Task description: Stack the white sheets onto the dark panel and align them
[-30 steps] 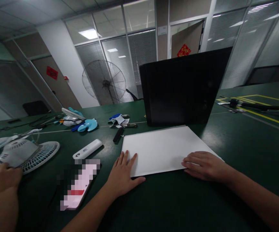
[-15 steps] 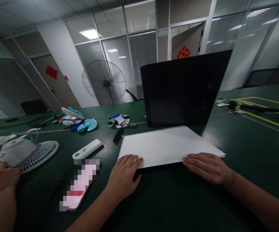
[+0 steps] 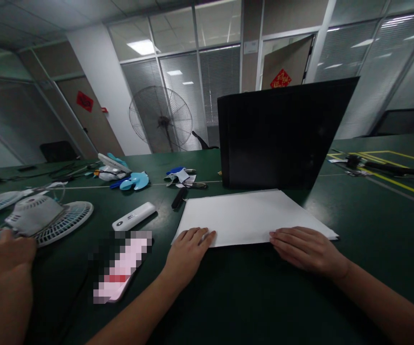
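Observation:
A flat white board (image 3: 242,215), perhaps a stack of sheets, lies on the dark green table. My left hand (image 3: 188,249) rests at its near left corner, fingers spread over the top edge. Along the near edge, further right, my right hand (image 3: 305,249) lies with its fingers stretched out and side by side. Its thumb is hidden. Just behind the board stands a large black panel (image 3: 282,134), leaning slightly; I cannot tell what it belongs to.
Left of my arm are a pink phone-like object (image 3: 126,268), partly pixelated, and a white power bank (image 3: 134,216). A co-worker's hand (image 3: 7,251) touches a white fan part (image 3: 38,215). Blue fan blades (image 3: 135,181) lie behind; cables and a black rod (image 3: 389,165) lie right.
The board's near edge has come down against the table, and the dark gap beneath it has closed. My left thumb no longer shows below the edge. The view has shifted slightly.

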The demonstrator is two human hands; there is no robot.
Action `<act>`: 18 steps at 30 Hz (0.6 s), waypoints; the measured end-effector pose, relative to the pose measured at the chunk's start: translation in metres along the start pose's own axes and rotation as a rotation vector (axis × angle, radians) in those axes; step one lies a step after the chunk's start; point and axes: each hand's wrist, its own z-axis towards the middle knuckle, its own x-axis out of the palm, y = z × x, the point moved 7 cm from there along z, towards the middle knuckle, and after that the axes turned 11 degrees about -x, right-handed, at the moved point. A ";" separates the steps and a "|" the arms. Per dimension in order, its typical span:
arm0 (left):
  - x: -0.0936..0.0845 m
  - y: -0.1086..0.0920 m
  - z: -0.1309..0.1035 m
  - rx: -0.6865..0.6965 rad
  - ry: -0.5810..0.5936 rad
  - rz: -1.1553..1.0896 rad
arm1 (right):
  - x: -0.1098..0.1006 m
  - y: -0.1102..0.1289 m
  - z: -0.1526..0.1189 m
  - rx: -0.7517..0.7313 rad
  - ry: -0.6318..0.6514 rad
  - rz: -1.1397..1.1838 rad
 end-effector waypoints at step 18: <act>-0.019 -0.092 -0.036 0.406 -0.092 -0.413 | -0.100 0.079 -0.010 0.005 0.195 -0.217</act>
